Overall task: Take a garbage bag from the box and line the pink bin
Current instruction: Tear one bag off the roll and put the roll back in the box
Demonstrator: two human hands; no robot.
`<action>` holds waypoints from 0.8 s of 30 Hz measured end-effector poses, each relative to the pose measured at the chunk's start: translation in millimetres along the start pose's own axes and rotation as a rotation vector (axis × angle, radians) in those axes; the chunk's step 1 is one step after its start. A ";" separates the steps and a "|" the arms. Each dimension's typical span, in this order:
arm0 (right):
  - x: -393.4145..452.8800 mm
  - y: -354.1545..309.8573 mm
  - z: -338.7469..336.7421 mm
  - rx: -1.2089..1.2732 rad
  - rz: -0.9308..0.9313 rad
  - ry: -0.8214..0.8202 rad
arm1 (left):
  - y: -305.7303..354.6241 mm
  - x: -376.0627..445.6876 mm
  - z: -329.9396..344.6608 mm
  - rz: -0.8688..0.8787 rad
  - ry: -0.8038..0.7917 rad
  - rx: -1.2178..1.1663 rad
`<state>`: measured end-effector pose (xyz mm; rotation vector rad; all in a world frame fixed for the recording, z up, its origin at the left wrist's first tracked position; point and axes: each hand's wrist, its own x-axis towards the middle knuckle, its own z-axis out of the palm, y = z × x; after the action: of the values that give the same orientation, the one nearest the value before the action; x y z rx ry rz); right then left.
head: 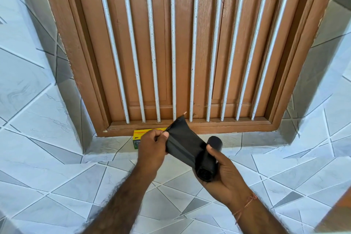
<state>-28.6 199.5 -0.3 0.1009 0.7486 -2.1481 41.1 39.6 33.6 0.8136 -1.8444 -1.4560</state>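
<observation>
Head view. I see a brown wooden window point(182, 43) with white bars point(152, 43) filling the far wall, set above a tiled ledge point(57, 129). A yellow and green box point(137, 137) sits on the ledge against the window frame, partly hidden behind the left hand point(152, 148). Right hand point(224, 175), palm up, cups a black roll of bags point(207, 163), fingers curled under it, thumb pressed on top. Left thumb and fingers pinch the loose bag end point(180, 135), unrolled up to the left. A thin thread point(247, 203) circles the right wrist.

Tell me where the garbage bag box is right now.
The yellow box sits on the tiled ledge below the wooden window frame, just behind the left hand.
</observation>
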 end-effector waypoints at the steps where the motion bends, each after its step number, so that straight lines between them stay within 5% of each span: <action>1: -2.2 -2.8 0.1 -0.005 -0.004 -0.001 | 1.7 4.4 -5.2 -0.013 0.028 -0.011; 14: -8.4 -37.6 -3.6 -0.248 -0.051 0.069 | -16.5 34.4 -91.4 0.003 0.431 0.173; 19: -8.8 -39.0 2.4 -0.486 -0.055 -0.006 | -3.9 9.0 -88.7 0.422 0.530 0.774; 21: -9.7 -37.2 10.1 -0.599 -0.065 -0.091 | 8.5 -1.6 -70.5 0.555 0.401 0.638; 24: -10.1 -33.4 22.1 -0.718 -0.037 -0.235 | 19.4 -7.8 -32.4 0.409 -0.173 0.330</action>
<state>-42.9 210.2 37.0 -0.5330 1.3277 -1.7622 70.1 30.7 57.5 0.4256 -2.2601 -1.0037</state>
